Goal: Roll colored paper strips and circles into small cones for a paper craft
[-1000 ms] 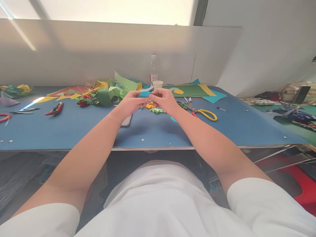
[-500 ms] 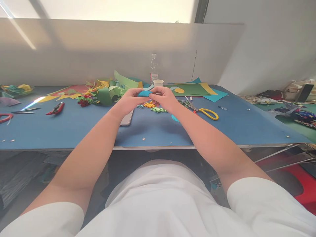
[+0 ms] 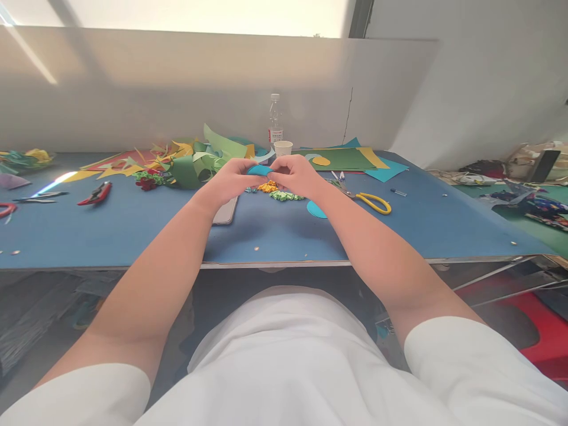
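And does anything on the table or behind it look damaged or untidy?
A dark, jagged line stands against the pale panel behind the table, perhaps a crack. Curled paper scraps also lie heaped untidily, left of the bottle.

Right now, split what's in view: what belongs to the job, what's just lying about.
Likely in the job:
- blue piece, held by left hand and right hand
- perhaps blue circle, scissors

Probably just lying about:
- bottle
- cup
- red-handled tool

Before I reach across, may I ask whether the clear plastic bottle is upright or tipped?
Upright: the clear plastic bottle stands with its round white cap at the top.
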`<state>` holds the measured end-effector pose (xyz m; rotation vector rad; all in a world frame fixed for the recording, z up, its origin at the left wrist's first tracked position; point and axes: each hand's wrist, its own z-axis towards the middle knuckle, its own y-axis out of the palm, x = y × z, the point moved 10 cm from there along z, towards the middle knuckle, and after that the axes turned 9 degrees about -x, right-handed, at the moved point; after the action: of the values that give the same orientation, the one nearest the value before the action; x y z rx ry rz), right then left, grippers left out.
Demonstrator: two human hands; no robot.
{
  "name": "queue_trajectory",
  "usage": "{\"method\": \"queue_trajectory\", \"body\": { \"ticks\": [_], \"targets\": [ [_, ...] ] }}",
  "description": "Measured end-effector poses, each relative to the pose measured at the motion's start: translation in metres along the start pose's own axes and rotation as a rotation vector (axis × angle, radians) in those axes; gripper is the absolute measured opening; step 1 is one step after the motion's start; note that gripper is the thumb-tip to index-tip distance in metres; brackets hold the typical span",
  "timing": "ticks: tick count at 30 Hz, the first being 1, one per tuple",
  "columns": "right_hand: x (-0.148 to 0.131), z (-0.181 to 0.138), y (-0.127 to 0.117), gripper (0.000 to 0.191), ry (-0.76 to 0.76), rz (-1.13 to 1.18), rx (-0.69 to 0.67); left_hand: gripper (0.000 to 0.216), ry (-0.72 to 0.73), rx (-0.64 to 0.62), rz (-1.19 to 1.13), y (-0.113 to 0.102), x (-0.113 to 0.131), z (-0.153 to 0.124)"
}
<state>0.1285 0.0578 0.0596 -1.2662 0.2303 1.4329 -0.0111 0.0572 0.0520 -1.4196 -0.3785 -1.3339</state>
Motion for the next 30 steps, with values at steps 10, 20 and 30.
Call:
{"method": "queue_trajectory", "body": {
  "ticks": [10, 20, 30],
  "targets": [
    [0.008, 0.001, 0.003, 0.011, 0.007, 0.211, -0.025, 0.02, 0.013, 0.005, -0.105, 0.003, -0.002, 0.002],
    [0.004, -0.002, 0.001, 0.011, -0.01, 0.221, 0.011, 0.019, 0.044, 0.007, -0.187, 0.0, -0.006, 0.006],
    [0.009, -0.001, 0.0, 0.018, 0.007, 0.271, 0.024, 0.012, 0.036, 0.037, -0.262, -0.001, -0.011, 0.008]
  ]
}}
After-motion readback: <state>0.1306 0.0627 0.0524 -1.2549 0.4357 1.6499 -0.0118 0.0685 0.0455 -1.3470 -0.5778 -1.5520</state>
